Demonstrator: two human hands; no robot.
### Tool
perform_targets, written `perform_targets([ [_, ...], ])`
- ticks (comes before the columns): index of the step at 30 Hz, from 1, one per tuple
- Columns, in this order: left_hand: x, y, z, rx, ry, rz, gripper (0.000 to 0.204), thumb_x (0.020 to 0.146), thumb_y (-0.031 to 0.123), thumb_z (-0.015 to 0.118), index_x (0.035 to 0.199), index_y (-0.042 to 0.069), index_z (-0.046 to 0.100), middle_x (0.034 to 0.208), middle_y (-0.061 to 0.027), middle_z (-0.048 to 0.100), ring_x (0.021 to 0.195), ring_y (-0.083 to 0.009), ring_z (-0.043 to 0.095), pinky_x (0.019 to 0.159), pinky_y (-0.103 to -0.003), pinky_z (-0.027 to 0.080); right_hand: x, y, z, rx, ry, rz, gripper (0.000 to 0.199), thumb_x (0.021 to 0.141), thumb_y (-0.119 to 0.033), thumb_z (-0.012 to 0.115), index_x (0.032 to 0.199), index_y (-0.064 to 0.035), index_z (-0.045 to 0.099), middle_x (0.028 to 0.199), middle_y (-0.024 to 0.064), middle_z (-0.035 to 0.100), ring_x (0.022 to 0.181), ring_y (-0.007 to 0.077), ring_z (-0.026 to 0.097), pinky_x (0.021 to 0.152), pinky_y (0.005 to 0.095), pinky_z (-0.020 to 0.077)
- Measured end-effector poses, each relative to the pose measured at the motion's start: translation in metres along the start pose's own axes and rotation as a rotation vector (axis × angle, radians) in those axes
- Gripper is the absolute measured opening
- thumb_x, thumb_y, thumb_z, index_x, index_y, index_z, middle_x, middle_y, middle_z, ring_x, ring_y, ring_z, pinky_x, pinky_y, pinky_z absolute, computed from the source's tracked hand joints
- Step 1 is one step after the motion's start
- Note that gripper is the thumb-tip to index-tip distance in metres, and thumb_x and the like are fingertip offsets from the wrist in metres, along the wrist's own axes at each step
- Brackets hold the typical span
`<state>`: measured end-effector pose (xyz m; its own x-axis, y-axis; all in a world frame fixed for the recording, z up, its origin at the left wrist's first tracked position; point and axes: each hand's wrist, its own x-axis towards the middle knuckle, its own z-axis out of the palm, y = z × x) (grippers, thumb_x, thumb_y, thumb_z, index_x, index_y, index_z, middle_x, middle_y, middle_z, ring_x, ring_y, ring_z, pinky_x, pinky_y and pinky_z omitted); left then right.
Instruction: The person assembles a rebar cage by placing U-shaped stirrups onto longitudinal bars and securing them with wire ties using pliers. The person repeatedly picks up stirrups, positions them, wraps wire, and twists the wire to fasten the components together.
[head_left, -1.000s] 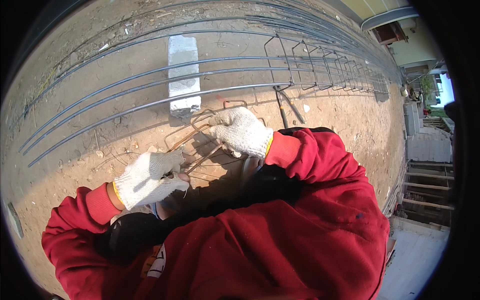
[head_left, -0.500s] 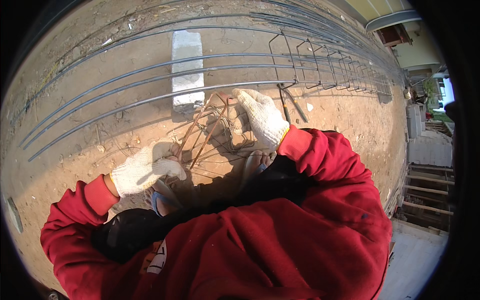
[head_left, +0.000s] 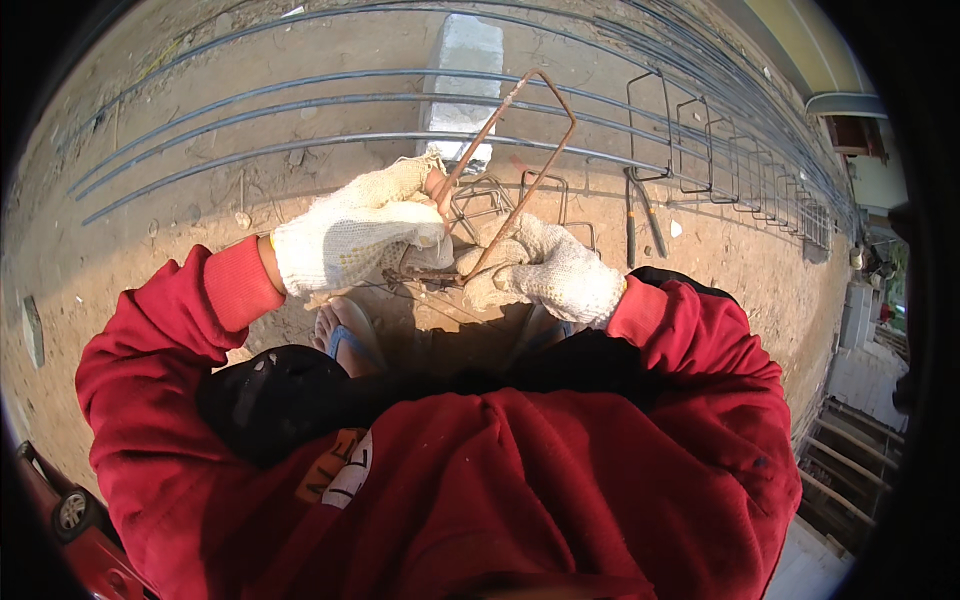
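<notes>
Gloved in white knit, my left hand [head_left: 365,228] grips one side of a rusty rebar stirrup [head_left: 557,150], a rod bent into a rectangular loop. My right hand [head_left: 550,268] closes around the loop's lower right part, its fingers partly hidden behind the rod. The stirrup's far end stands up in front of the long steel bars [head_left: 350,98]. Past my hands, several more bent stirrups [head_left: 560,185] lie on the dirt, partly covered by the gloves.
A pale concrete block [head_left: 468,48] supports the bars. To the right, the bars run through a rebar cage [head_left: 735,160]. A long-handled tool [head_left: 645,215] lies below the cage. My sandalled feet [head_left: 350,335] are close beneath my hands. A red car [head_left: 85,530] shows at lower left.
The stirrup has come up from low over the pile and turned, its end now raised beyond my hands. My hands have drawn closer together, the left rising and the right lowering.
</notes>
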<state>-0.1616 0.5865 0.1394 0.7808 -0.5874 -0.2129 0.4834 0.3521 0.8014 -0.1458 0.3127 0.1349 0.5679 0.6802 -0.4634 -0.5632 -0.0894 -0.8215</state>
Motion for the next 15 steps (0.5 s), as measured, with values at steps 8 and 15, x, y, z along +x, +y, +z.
perform_targets([
  [8, 0.002, 0.01, -0.009, 0.399, 0.093, -0.035, 0.026, 0.093, 0.019, 0.065, 0.113, 0.005, 0.056, 0.104, -0.0042, 0.06, 0.095, -0.0121, 0.057, 0.086, -0.028, 0.046, -0.002, -0.009, 0.002, -0.113, 0.117, -0.048, 0.018, 0.098, -0.003, 0.058, 0.115, -0.0037, 0.059, 0.105, 0.0094, 0.069, 0.095, 0.0163, 0.069, 0.08, 0.0284, 0.0551],
  [15, -0.006, 0.0, -0.017, 0.016, 0.373, -0.17, 0.03, 0.097, 0.024, 0.063, 0.119, 0.005, 0.059, 0.108, -0.0061, 0.063, 0.103, -0.0145, 0.061, 0.088, -0.031, 0.051, 0.007, -0.018, -0.006, -0.71, 0.24, -0.393, 0.016, 0.097, -0.008, 0.058, 0.113, -0.005, 0.06, 0.089, 0.0088, 0.07, 0.077, 0.0178, 0.071, 0.07, 0.0311, 0.0534],
])
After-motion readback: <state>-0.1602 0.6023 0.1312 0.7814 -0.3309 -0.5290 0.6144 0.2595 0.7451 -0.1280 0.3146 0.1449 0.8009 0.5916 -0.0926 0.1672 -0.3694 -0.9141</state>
